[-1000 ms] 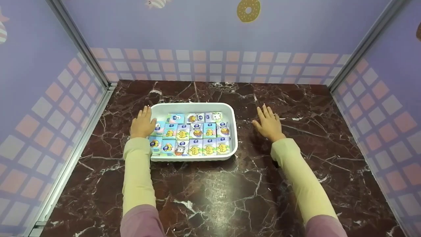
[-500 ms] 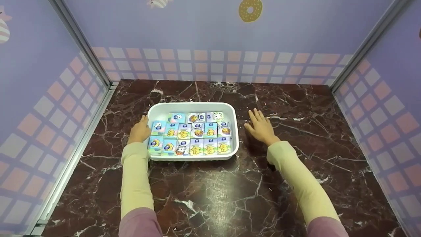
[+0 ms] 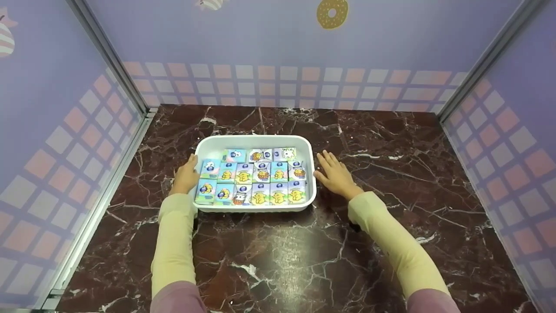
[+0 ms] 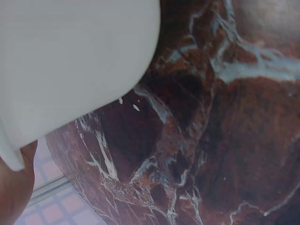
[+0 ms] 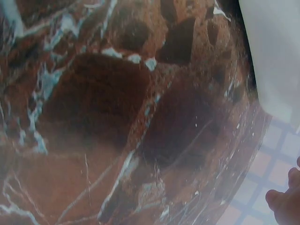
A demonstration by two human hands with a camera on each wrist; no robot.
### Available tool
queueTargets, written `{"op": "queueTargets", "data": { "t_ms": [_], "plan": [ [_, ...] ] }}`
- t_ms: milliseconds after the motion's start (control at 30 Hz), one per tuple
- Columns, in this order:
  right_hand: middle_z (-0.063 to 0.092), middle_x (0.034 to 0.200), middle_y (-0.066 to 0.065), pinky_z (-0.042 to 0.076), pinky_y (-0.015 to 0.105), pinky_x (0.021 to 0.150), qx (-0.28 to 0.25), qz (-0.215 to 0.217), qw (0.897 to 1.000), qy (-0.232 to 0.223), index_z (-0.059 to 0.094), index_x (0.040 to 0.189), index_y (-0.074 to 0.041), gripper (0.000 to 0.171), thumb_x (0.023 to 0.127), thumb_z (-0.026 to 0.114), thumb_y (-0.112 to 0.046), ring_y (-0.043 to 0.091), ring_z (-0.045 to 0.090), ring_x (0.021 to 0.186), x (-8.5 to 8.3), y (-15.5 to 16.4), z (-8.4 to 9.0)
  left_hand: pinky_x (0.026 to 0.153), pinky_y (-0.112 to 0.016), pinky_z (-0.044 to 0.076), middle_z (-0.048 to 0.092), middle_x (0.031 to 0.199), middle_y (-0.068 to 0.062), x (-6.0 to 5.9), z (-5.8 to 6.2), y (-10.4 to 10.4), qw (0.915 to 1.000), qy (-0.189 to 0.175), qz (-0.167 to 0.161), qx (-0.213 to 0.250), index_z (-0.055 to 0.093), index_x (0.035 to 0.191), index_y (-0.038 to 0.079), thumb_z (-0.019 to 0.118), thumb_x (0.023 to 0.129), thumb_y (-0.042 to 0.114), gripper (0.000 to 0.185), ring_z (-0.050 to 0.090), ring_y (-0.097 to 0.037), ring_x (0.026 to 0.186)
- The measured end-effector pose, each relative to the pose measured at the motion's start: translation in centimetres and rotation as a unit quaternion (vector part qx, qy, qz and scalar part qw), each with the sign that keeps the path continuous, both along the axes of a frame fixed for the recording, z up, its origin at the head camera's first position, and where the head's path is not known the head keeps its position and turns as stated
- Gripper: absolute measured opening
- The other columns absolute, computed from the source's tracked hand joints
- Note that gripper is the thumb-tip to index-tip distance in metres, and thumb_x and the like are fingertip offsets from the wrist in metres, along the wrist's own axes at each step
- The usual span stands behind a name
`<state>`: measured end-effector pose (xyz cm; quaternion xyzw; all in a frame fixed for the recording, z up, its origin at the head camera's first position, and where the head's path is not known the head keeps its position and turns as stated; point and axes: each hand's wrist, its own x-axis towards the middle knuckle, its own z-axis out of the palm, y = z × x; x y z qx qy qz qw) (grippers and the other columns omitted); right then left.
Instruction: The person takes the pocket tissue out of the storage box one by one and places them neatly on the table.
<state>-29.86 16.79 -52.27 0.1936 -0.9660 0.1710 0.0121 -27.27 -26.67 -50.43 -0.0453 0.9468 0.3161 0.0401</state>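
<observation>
A white plastic tray point(image 3: 254, 208) holds several small flat packs point(image 3: 261, 173) with cartoon prints in blue and lilac. They lie in rows, partly overlapping. My left hand point(image 3: 186, 174) is against the tray's left side, its fingertips partly hidden beside the rim. In the left wrist view, part of that hand point(image 4: 16, 187) shows just beyond the tray's rim point(image 4: 11, 157). To the right of the tray, my right hand point(image 3: 336, 176) has its fingers extended, with the fingertips close to the right rim. The right wrist view shows fingertips point(image 5: 276, 199) below the white tray wall point(image 5: 276, 61), apart from it.
The tray stands on a dark red marbled tabletop point(image 3: 278, 261). Lilac walls with a checked band enclose it at the back point(image 3: 278, 82), at the left point(image 3: 61, 139) and at the right point(image 3: 499, 126). A metal rail point(image 3: 102, 208) runs along the left edge.
My left hand has moved from over the tray's left edge to its outer side. My right hand has come leftward, closer to the tray. The tray looks unmoved on the table.
</observation>
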Motion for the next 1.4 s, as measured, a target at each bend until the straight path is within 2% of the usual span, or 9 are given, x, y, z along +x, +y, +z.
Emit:
{"op": "queueTargets", "data": {
  "t_ms": [200,333,433,567,733,867,1133,1267,1400],
  "plan": [
    [0.027,0.144,0.014,0.027,0.054,0.101,-0.031,0.021,0.999,0.021,0.033,0.137,-0.008,0.056,0.089,0.044,-0.034,0.031,0.023,0.133,0.4,-0.8,-0.1,0.104,-0.049,0.024,0.010,0.148,-0.012,0.7,-0.7,0.0,0.9998,0.016,0.003,-0.007,0.019,0.140,0.003,0.033,0.091,0.001,0.051,0.024,-0.037,0.129],
    [0.030,0.143,0.015,0.030,0.052,0.101,-0.038,0.034,0.998,0.035,0.036,0.136,-0.008,0.054,0.088,0.047,-0.030,0.030,0.025,0.132,0.5,-1.3,0.0,0.097,-0.050,0.033,0.012,0.148,-0.012,1.1,-1.2,0.1,0.9987,0.047,0.004,-0.018,0.021,0.140,0.003,0.034,0.091,0.001,0.051,0.036,-0.040,0.121],
    [0.030,0.142,0.015,0.029,0.050,0.102,-0.044,0.046,0.997,0.041,0.037,0.135,-0.007,0.054,0.086,0.050,-0.026,0.031,0.026,0.132,0.7,-1.8,0.1,0.097,-0.050,0.033,0.015,0.147,-0.012,1.2,-1.4,0.2,0.9973,0.070,0.009,-0.021,0.023,0.139,0.002,0.035,0.090,0.000,0.050,0.039,-0.039,0.119],
    [0.033,0.140,0.017,0.028,0.048,0.103,-0.046,0.068,0.995,0.054,0.039,0.133,-0.006,0.053,0.084,0.052,-0.022,0.033,0.028,0.130,1.0,-2.5,0.4,0.101,-0.049,0.030,0.018,0.146,-0.013,1.2,-1.5,0.4,0.9958,0.088,0.013,-0.021,0.027,0.137,0.001,0.037,0.089,-0.002,0.050,0.034,-0.037,0.124],
    [0.035,0.139,0.018,0.029,0.047,0.103,-0.031,0.094,0.993,0.068,0.041,0.132,-0.005,0.052,0.083,0.053,-0.019,0.032,0.030,0.130,1.4,-3.4,0.7,0.106,-0.046,0.022,0.022,0.144,-0.016,1.0,-1.7,0.7,0.9945,0.097,0.000,-0.038,0.030,0.136,-0.001,0.040,0.083,-0.009,0.055,0.023,-0.033,0.132],
    [0.035,0.139,0.018,0.030,0.048,0.102,-0.022,0.105,0.992,0.068,0.043,0.131,-0.007,0.050,0.083,0.053,-0.019,0.033,0.031,0.129,1.8,-4.1,0.8,0.105,-0.047,0.024,0.027,0.142,-0.017,0.8,-1.8,0.8,0.9919,0.117,-0.015,-0.048,0.035,0.133,-0.003,0.041,0.078,-0.013,0.057,0.023,-0.033,0.132],
    [0.038,0.138,0.015,0.034,0.045,0.101,-0.015,0.114,0.993,0.023,0.044,0.130,-0.009,0.050,0.082,0.054,-0.019,0.032,0.036,0.126,2.4,-5.7,1.1,0.103,-0.048,0.027,0.032,0.139,-0.019,1.0,-2.0,0.6,0.9877,0.146,-0.016,-0.053,0.040,0.130,-0.005,0.041,0.074,-0.015,0.057,0.028,-0.036,0.129],
    [0.045,0.132,0.014,0.041,0.045,0.094,0.011,0.125,0.992,-0.015,0.045,0.129,-0.010,0.050,0.082,0.056,-0.018,0.030,0.044,0.120,2.5,-6.6,1.4,0.102,-0.049,0.028,0.034,0.138,-0.020,1.0,-2.1,0.5,0.9867,0.153,-0.013,-0.053,0.041,0.129,-0.005,0.042,0.073,-0.015,0.057,0.030,-0.036,0.128],
    [0.051,0.127,0.013,0.042,0.044,0.091,0.056,0.134,0.987,-0.063,0.045,0.130,-0.009,0.052,0.081,0.056,-0.019,0.029,0.050,0.114,2.5,-7.4,1.6,0.102,-0.050,0.027,0.033,0.138,-0.021,1.0,-2.2,0.5,0.9876,0.146,-0.011,-0.056,0.041,0.129,-0.005,0.042,0.073,-0.015,0.057,0.029,-0.036,0.128]
  ]
}}
